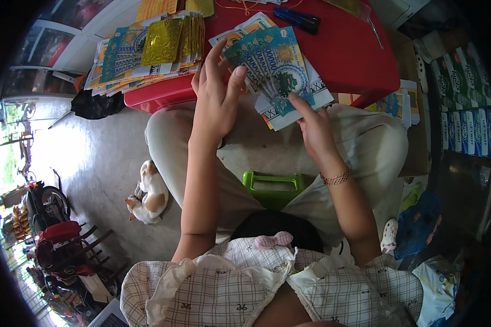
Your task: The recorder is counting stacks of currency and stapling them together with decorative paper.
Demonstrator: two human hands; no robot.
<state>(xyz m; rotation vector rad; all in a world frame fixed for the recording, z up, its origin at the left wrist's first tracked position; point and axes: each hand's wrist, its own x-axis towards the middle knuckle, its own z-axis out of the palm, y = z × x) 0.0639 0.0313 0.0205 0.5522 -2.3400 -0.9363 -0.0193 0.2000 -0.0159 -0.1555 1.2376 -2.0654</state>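
My right hand (313, 126) grips a fanned set of blue printed paper notes (270, 61) backed by white and orange printed papers (320, 88), its thumb on top near the lower edge. Just left of the fan, my left hand (219, 90) is raised with fingers apart, the index fingertip near the fan's left edge. A thick pile of printed papers lies on the red table (352, 61) at the left, with fanned blue notes (120, 53) and embossed gold foil sheets (161, 41) on top. A dark blue stapler (297, 19) lies beyond the held papers.
Pointed metal scissors or tweezers (375, 32) lie at the table's right. A cardboard box (417, 139) with more papers (407, 102) stands right of my knee. A green plastic handle (274, 188) shows between my legs. A white and orange cat (149, 196) lies on the floor at left.
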